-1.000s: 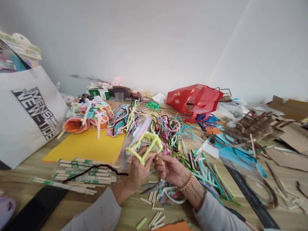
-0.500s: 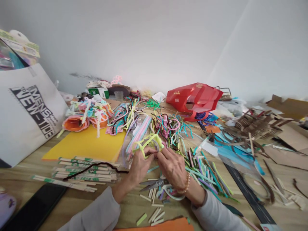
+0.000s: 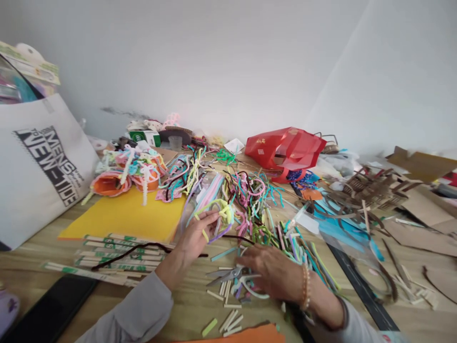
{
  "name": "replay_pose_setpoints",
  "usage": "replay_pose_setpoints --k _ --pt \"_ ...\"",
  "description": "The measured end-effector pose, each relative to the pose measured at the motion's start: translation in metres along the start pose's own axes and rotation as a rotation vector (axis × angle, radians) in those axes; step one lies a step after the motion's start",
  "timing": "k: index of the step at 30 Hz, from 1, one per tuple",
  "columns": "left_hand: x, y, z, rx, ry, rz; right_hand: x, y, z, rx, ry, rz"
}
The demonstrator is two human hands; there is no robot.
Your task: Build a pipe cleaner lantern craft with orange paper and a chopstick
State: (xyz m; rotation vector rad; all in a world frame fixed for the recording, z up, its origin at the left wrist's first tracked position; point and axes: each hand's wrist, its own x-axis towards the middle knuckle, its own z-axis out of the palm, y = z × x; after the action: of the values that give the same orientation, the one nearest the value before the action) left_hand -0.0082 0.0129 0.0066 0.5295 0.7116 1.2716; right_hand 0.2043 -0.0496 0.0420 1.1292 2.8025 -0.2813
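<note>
My left hand is closed on a looped pipe-cleaner piece, mostly yellow-green with a purple strand along its lower edge. The piece is held up over the middle of the table. My right hand, somewhat blurred, hovers low over the handles of a pair of scissors, its fingers stretched to the left. The scissor blades lie on the table pointing left. Whether the fingers touch the handles is hidden. A dark brown pipe cleaner rests left of my left hand, across paper-banded sticks.
Pipe-cleaner bundles lie behind my hands, cut pieces to the right. Yellow sheets, a black phone and a white bag occupy the left. A red bag stands behind; brown cardboard is at right.
My right hand has let go of the yellow pipe-cleaner piece and moved down and right to the scissors. My left hand keeps the piece, shifted slightly left and turned.
</note>
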Motion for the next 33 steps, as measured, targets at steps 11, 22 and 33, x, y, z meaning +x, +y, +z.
replay_pose_setpoints --k 11,22,33 --pt "-0.001 0.005 0.002 -0.137 0.013 -0.126 -0.012 -0.007 0.021 -0.034 0.134 0.008" --pt "-0.008 0.005 0.008 -0.138 0.062 -0.152 -0.035 0.012 -0.007 0.368 0.342 0.146" --pt "-0.017 -0.005 0.014 -0.060 0.049 -0.208 -0.014 0.010 0.009 0.202 0.528 0.227"
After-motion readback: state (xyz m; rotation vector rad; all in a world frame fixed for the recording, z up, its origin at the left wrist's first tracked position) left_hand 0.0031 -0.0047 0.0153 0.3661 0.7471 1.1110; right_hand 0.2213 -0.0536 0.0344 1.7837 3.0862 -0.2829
